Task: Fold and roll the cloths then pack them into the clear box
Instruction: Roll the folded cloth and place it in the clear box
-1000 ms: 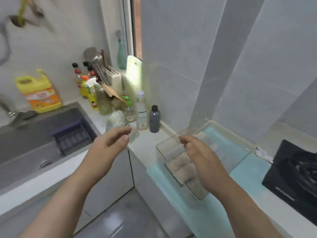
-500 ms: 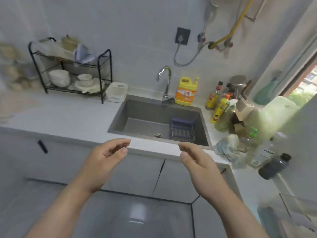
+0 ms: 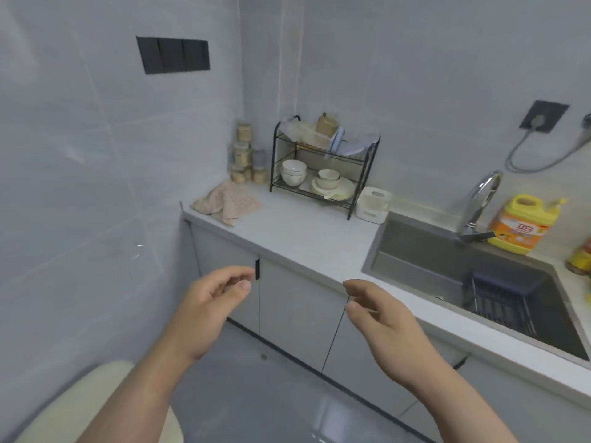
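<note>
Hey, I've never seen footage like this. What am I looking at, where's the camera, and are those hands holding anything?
No machine here: a person wears a wide-angle camera on the head, looking forward and down, so both arms enter from below. The left hand and right hand hover in front of the white kitchen countertop, fingers loosely curled, holding nothing. At the countertop's far left end lies a crumpled beige patterned cloth, likely one to be folded. Right of it stands a black wire dish rack with white bowls, then a grey steel sink and a yellow detergent jug. The clear box is not in view.
</note>
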`<state>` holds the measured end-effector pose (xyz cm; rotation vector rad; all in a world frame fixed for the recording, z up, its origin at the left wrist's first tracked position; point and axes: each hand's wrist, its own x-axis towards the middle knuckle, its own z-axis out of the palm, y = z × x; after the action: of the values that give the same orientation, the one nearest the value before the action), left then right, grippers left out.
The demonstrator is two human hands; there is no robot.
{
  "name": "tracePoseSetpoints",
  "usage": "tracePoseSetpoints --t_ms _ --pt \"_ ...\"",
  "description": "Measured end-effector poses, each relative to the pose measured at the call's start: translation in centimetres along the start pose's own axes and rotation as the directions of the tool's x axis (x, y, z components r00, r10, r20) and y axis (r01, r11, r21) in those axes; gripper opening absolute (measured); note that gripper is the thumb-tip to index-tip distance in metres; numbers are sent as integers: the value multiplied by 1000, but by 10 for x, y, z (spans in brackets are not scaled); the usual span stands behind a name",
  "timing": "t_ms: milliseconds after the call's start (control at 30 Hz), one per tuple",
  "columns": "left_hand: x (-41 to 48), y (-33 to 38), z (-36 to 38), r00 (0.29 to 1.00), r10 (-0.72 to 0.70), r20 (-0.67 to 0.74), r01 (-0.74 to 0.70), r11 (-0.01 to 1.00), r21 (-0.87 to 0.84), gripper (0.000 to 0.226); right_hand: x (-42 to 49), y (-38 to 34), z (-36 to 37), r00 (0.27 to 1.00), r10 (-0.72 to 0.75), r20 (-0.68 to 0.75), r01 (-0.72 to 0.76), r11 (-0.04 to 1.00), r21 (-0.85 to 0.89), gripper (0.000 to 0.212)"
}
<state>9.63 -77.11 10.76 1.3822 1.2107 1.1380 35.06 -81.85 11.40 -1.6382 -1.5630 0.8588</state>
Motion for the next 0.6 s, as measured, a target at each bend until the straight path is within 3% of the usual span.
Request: tracePoseSetpoints --t_ms 100,267,600 --pt "9 -11 -21 999 -36 -26 37 999 12 29 17 -5 24 999 -14 49 17 997 -70 30" --pt "44 -28 -30 996 -90 -5 90 995 47 15 58 -2 48 989 5 150 20 986 -168 36" --pt "199 -41 -32 992 -112 -64 119 985 122 11 232 8 55 991 -14 136 17 1000 -20 35"
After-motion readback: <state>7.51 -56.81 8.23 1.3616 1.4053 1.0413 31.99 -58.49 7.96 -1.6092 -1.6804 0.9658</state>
